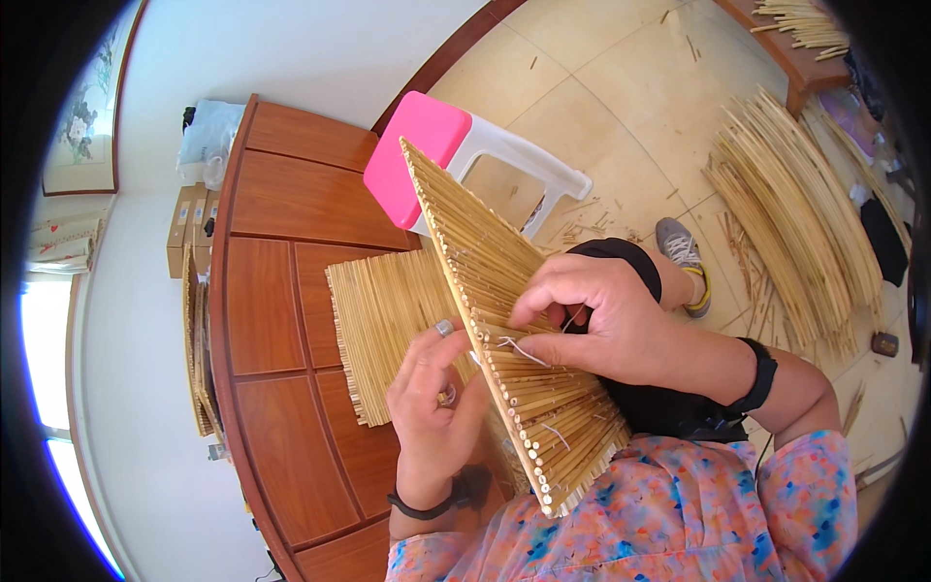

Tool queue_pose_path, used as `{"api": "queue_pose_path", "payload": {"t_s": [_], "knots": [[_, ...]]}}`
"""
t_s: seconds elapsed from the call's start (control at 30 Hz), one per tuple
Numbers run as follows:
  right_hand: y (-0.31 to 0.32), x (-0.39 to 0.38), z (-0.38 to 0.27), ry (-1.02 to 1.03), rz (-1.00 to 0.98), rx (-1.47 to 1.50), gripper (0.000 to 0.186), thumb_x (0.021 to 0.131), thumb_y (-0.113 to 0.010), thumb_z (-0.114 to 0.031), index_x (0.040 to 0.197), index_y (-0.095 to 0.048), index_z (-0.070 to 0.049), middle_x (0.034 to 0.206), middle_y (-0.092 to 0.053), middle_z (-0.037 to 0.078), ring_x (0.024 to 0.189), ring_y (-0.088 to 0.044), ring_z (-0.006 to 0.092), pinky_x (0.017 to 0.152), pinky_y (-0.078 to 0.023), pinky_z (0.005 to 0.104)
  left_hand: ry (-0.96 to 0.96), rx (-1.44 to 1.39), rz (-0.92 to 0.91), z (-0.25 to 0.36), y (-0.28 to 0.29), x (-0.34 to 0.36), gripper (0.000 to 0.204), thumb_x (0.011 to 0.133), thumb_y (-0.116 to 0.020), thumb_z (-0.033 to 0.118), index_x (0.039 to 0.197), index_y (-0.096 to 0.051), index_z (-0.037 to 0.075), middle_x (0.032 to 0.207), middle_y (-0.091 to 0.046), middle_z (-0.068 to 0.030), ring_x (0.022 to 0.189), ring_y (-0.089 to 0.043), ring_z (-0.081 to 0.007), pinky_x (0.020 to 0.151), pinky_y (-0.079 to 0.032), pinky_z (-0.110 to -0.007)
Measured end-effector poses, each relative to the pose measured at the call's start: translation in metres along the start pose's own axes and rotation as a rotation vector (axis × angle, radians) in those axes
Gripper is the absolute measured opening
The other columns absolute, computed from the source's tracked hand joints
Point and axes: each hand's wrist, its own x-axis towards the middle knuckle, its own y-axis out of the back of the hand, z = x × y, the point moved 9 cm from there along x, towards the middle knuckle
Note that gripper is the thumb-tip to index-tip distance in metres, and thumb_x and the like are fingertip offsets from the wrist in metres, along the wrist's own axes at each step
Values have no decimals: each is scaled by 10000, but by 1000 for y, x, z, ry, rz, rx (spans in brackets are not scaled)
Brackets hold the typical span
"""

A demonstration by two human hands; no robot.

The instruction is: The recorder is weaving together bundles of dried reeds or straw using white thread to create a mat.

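A mat of thin reed stalks [524, 291] stands tilted on edge across my lap, its cut stalk ends forming a long slanting border. My right hand [601, 315] is on the mat's right face, thumb and index finger bent in a pinch at a thin white tie [522, 350]. Another short white tie [556, 436] shows lower on the same face. On the other side of the border, my left hand [427, 388] has its fingers curled against the mat. A ring is on one finger. The mat hides those fingertips, so what they grip cannot be seen.
A second reed mat [378, 330] lies against the brown wooden cabinet [267, 301] on the left. A pink-topped stool [422, 145] stands beyond my mat. Long reed bundles [795, 213] lie on the tiled floor at right, with scraps around them. Boxes [184, 228] stand behind the cabinet.
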Motion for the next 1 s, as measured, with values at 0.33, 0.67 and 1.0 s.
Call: {"api": "queue_pose_path", "payload": {"t_s": [0.33, 0.67, 1.0], "knots": [[-1, -4, 2, -15, -120, -42, 81, 834, -698, -87, 853, -660, -18, 796, -644, 96, 649, -627, 178, 567, -474, 283, 23, -35, -3, -4, -3, -3, 401, 737, -712, -49, 1128, -662, 27, 1157, -656, -143, 570, -519, -87, 498, -408, -227], [15, -6, 7, -195, -116, -55, 196, 789, -787, -154, 939, -677, -91, 1102, -613, 47, 667, -556, 71, 568, -434, 248, 23, -25, -10, -8, -4, -2, 380, 748, -705, -48, 1120, -662, 20, 1137, -663, -133, 593, -515, -97, 530, -417, -232], [34, -15, 22, -153, -442, -13, 214, 805, -751, -166, 699, -598, -61, 1254, -580, 129, 823, -597, 146, 693, -488, 301, 81, -40, -34, -15, -4, -7, 384, 753, -702, -58, 1125, -655, 24, 1152, -656, -116, 580, -495, -92, 517, -405, -228]]}}
